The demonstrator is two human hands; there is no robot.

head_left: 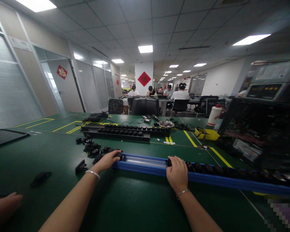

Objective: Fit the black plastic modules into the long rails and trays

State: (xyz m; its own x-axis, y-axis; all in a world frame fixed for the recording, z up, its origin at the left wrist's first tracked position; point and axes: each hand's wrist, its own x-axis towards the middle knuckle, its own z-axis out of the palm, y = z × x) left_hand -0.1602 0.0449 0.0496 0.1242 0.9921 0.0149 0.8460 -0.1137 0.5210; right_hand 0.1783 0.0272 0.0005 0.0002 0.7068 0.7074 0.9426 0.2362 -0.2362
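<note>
A long blue channel rail (141,166) lies across the table in front of me, its right part filled with a row of black modules (207,169) that look like sockets. At the rail's left end, my left hand (109,160) is closed on a black module (121,156), partly hidden by the fingers. My right hand (177,174) curls over the left end of the module row, its fingertips on a black module (169,162) in the rail. Between my hands the channel's pale inside shows. Loose black modules (91,149) lie in a heap beside my left hand.
Black rails (116,135) with modules lie farther back, near a metal bowl (166,124). A yellow tray (207,134), white bottle (214,115) and dark equipment (253,135) stand right. Another person's hand (7,204) is at lower left. People sit at far desks.
</note>
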